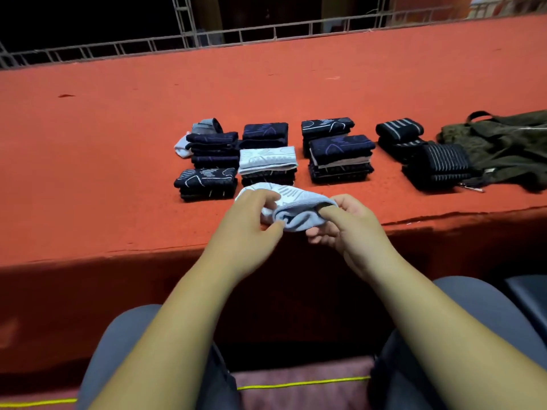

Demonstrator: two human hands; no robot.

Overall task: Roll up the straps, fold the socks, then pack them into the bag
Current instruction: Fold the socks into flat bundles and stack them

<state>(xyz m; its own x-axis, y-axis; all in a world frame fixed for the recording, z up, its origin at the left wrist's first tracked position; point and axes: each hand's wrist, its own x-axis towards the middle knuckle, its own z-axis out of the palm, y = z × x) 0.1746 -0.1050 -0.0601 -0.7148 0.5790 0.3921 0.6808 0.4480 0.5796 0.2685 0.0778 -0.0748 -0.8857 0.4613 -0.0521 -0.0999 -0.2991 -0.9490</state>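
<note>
Surface: red carpet ledge [103,149] | metal railing [275,32] behind, dark beyond | left grip [251,220], right grip [352,226] pinch pale sock [302,208]

Sock stacks [268,156] sit on the surface [88,143], straps [399,128] to their right, the bag [509,143] farther right; before them, a sock [299,208] between left hand [251,217] and right hand [352,223].

I read no text, brand or number anywhere: light sock [299,204] and folded socks [268,156] carry line patterns only; pale tag [490,170] on bag [503,143] too small to read.
</note>
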